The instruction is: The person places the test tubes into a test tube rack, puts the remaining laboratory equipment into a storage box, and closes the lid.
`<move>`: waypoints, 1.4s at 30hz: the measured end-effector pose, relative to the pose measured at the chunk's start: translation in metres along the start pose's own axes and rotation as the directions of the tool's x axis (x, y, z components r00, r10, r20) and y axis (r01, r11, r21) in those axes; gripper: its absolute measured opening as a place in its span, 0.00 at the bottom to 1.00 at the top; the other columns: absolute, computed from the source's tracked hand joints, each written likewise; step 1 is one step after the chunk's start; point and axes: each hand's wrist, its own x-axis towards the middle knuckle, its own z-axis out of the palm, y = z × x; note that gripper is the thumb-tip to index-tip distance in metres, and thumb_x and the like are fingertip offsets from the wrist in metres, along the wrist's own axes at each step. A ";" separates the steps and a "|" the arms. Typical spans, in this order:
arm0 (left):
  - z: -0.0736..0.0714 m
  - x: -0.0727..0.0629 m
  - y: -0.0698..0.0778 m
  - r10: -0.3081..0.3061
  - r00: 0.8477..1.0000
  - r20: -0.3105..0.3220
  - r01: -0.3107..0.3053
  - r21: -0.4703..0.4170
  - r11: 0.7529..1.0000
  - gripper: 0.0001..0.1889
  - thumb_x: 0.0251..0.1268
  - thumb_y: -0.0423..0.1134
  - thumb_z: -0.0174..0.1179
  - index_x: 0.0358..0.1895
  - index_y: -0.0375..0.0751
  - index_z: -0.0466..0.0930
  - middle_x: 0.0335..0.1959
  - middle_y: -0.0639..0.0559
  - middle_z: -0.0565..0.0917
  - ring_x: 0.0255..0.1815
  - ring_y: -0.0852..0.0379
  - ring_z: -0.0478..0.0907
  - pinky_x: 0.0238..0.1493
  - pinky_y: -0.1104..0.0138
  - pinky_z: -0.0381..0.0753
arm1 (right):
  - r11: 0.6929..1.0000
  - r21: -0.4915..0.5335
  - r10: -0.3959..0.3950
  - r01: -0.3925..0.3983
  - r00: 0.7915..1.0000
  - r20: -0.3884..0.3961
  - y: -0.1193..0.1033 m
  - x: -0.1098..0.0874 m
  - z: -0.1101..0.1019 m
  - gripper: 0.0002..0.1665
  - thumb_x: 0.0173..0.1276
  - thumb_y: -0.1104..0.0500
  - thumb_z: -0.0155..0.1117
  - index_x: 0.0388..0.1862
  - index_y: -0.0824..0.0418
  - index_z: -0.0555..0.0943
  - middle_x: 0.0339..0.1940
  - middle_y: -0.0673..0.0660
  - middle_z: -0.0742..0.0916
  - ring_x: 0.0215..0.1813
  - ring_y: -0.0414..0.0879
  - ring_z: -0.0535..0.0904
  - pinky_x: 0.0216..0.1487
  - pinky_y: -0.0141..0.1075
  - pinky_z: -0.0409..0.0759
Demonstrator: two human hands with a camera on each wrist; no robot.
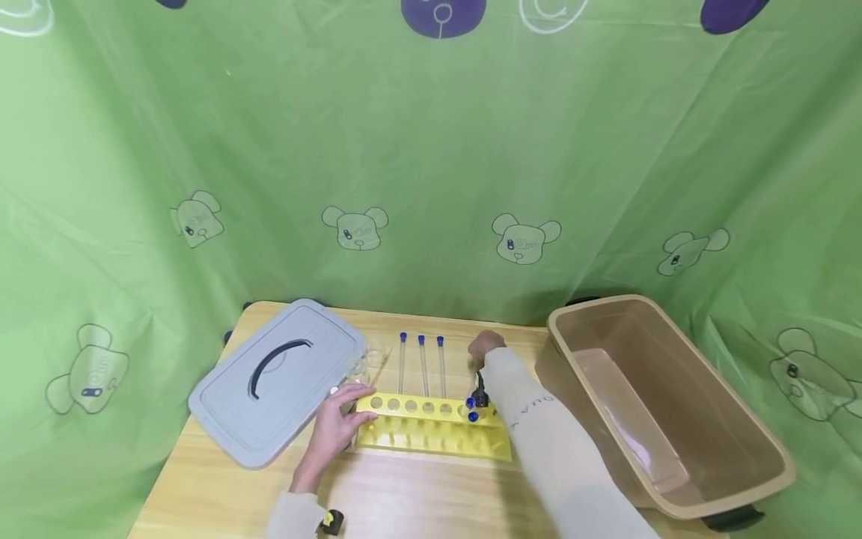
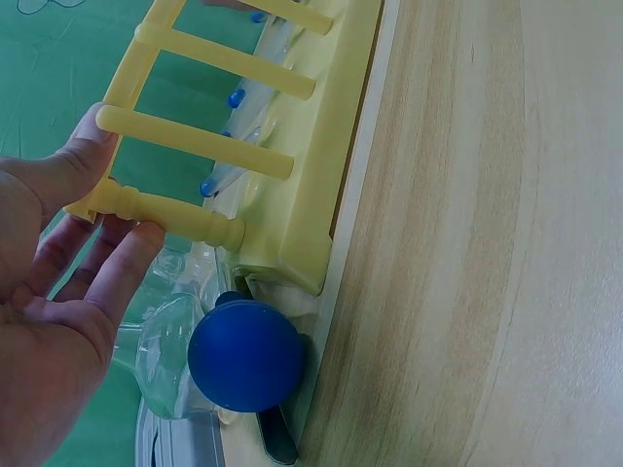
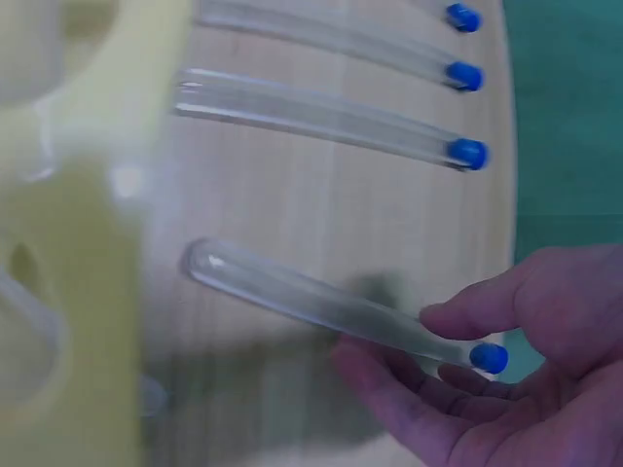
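Observation:
My left hand (image 1: 334, 421) grips the left end of a yellow test tube rack (image 1: 431, 451), its thumb and fingers around the top bar and end post in the left wrist view. Two blue-capped test tubes (image 1: 474, 417) stand toward the rack's right end. Behind the rack my right hand (image 3: 487, 360) pinches a clear test tube (image 3: 311, 304) between thumb and fingers, near its blue cap (image 3: 489, 357). The tube's rounded end points toward the rack. Three more blue-capped test tubes (image 1: 423, 367) lie side by side on the table behind the rack.
A grey lid (image 1: 283, 404) with a black handle lies at the left. Clear glassware (image 1: 369, 361) sits beside it, with a blue ball-shaped bulb (image 2: 246, 355) near the rack's left end. At the right stands a deep brown bin (image 1: 606, 442). A green curtain (image 1: 431, 150) hangs behind the table.

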 end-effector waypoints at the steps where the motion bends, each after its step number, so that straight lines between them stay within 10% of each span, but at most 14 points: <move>1: 0.000 0.000 0.001 -0.001 1.000 -0.001 0.001 0.002 1.000 0.24 0.43 0.29 0.80 0.50 0.38 0.88 0.51 0.48 0.88 0.56 0.44 0.82 0.65 0.47 0.77 | 0.997 0.073 0.022 -0.021 1.000 -0.009 -0.001 -0.003 -0.004 0.12 0.62 0.66 0.54 0.20 0.64 0.78 0.31 0.63 0.85 0.27 0.48 0.78 0.31 0.36 0.84; 6: 0.001 0.000 0.004 -0.005 1.000 -0.012 0.005 0.006 1.000 0.24 0.43 0.28 0.80 0.50 0.38 0.88 0.52 0.46 0.87 0.57 0.43 0.82 0.65 0.46 0.76 | 0.864 0.495 0.141 -0.093 0.988 -0.061 -0.015 -0.027 -0.029 0.16 0.64 0.69 0.49 0.43 0.79 0.81 0.33 0.73 0.87 0.27 0.57 0.86 0.29 0.42 0.89; 12: 0.001 -0.003 0.004 -0.019 1.000 -0.002 0.019 -0.003 1.000 0.24 0.45 0.29 0.79 0.51 0.39 0.88 0.53 0.44 0.87 0.59 0.41 0.80 0.65 0.45 0.76 | 0.725 0.688 0.093 -0.011 0.992 -0.081 -0.025 -0.054 -0.049 0.17 0.66 0.74 0.49 0.54 0.77 0.71 0.38 0.67 0.80 0.38 0.60 0.82 0.46 0.53 0.89; 23: 0.001 -0.004 0.005 -0.009 1.000 -0.006 0.009 -0.020 1.000 0.24 0.45 0.28 0.79 0.50 0.38 0.88 0.52 0.44 0.87 0.60 0.37 0.80 0.70 0.42 0.70 | 0.666 0.695 -0.060 0.273 0.947 -0.314 -0.030 -0.092 -0.065 0.50 0.71 0.73 0.54 0.84 0.53 0.43 0.38 0.68 0.80 0.36 0.56 0.82 0.45 0.50 0.90; 28: 0.002 -0.005 0.008 -0.008 1.000 -0.008 0.008 -0.029 1.000 0.24 0.44 0.28 0.80 0.50 0.37 0.88 0.52 0.44 0.87 0.59 0.38 0.80 0.69 0.43 0.72 | 0.650 0.631 -0.149 0.424 0.885 -0.441 -0.034 -0.118 -0.071 0.52 0.71 0.73 0.56 0.85 0.47 0.45 0.39 0.65 0.82 0.37 0.58 0.84 0.41 0.48 0.90; 42: 0.003 -0.005 0.010 -0.005 1.000 0.011 0.005 -0.018 1.000 0.24 0.46 0.30 0.79 0.51 0.33 0.87 0.52 0.42 0.87 0.57 0.38 0.81 0.64 0.45 0.78 | 0.590 0.382 -0.281 0.711 0.624 -0.729 -0.045 -0.183 -0.059 0.44 0.69 0.73 0.63 0.78 0.51 0.60 0.40 0.59 0.84 0.39 0.52 0.86 0.36 0.36 0.90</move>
